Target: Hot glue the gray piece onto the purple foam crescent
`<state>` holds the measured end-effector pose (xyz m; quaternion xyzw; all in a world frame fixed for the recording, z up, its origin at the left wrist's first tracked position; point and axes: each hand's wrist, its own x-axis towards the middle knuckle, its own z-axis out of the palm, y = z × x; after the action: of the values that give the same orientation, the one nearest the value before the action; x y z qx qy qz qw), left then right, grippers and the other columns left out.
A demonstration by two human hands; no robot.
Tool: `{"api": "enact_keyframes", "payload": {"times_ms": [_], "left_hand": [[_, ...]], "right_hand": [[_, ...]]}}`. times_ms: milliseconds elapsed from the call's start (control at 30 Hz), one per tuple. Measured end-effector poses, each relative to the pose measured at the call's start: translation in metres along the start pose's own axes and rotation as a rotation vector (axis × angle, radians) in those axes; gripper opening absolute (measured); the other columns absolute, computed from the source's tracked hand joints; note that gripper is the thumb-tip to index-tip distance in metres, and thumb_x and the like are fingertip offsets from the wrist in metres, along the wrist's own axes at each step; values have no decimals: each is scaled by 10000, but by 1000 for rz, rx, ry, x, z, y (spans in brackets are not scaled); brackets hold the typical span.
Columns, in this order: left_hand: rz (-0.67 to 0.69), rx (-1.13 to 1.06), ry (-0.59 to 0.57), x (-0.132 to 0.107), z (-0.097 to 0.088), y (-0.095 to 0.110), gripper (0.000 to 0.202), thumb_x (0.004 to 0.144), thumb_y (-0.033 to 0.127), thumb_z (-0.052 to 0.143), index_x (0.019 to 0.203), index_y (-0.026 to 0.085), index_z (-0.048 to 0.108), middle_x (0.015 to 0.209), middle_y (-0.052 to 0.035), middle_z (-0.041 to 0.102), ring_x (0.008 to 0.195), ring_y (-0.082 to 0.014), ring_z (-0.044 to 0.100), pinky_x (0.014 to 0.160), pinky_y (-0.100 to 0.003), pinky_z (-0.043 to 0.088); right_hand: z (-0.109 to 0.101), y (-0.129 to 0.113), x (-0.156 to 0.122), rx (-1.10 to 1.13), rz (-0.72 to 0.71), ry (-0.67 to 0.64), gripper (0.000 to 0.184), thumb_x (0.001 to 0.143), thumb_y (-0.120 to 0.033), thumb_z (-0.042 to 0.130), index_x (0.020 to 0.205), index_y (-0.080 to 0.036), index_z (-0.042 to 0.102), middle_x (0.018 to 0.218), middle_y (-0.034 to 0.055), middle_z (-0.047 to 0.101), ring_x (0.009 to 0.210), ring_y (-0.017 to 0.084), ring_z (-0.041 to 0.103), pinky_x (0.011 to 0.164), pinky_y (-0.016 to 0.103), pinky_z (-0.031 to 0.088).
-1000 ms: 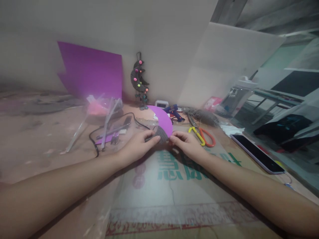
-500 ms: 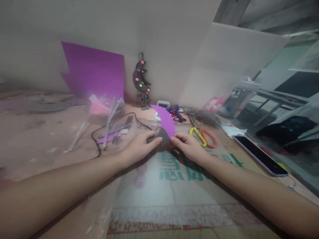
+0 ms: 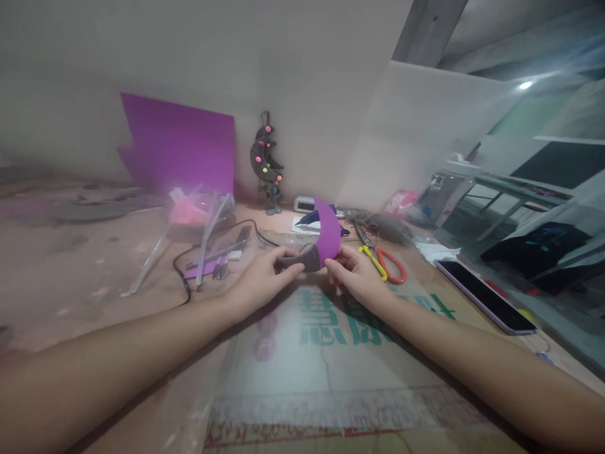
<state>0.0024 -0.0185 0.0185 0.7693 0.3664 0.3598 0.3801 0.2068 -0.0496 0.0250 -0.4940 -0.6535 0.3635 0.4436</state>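
A purple card crescent (image 3: pixel 329 230) is held up between my hands, its lower left part wound with grey yarn (image 3: pixel 309 258). My left hand (image 3: pixel 269 275) is closed on the wrapped end, thumb in front. At the edge where the winding meets bare purple card, my right hand (image 3: pixel 354 272) pinches with thumb and fingers. Whether those fingers grip the card, the yarn or both is hard to make out. Scissors with yellow and orange handles (image 3: pixel 391 266) lie just beyond my right hand.
Against the wall are a purple sheet (image 3: pixel 184 148) and a hanging grey crescent ornament with coloured balls (image 3: pixel 265 161). Behind the card lie a partly hidden blue glue gun (image 3: pixel 309 219) and tangled grey yarn (image 3: pixel 380 226). Glue sticks (image 3: pixel 208 243) sit left; a phone (image 3: pixel 486 296) lies right.
The purple crescent has turned, its upper tip swinging right and now covering much of the glue gun. Both hands keep their hold and have shifted only slightly. The camera view has tilted a little.
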Motion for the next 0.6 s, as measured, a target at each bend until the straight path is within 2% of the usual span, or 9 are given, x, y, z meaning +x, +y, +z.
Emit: {"api": "enact_keyframes", "payload": {"times_ms": [133,233,367,467,600], "left_hand": [[-41,-36,3,-1,0,2,237,861,366,525,979,176,603,808,-14,667,686,-159,607,576,-249,445],[-45,-28,-3,-1,0,2,212,849,347,541,946,171,608,842,-28,671,749,-174,610,590,-248,446],[-21,-110,63,1,0,-1,280,869,350,524,1074,169,584,950,-54,643,799,-168,583,619,-244,440],[-45,-216,112,4,0,-6,291,898,385,485,1086,181,572,867,-26,605,716,-134,543,593,-228,412],[-113,-282,87,6,1,-11,281,880,392,516,1048,179,591,809,-15,603,611,-111,513,543,-227,390]], "right_hand": [[-1,2,1,17,-34,-18,275,853,-456,542,883,-183,532,553,-45,518,482,101,466,464,225,378],[-2,3,1,12,-41,52,247,869,-436,530,902,-191,518,542,-54,516,463,96,451,455,221,356],[-3,3,1,-52,-96,153,143,871,-333,534,868,-191,520,548,-57,512,479,91,456,480,216,358],[-4,6,0,-145,-213,170,76,856,-258,540,849,-185,559,643,-26,567,593,112,547,571,233,429],[-4,6,-3,-285,-337,169,72,834,-185,557,882,-194,611,842,17,663,784,146,627,728,272,492]]}}
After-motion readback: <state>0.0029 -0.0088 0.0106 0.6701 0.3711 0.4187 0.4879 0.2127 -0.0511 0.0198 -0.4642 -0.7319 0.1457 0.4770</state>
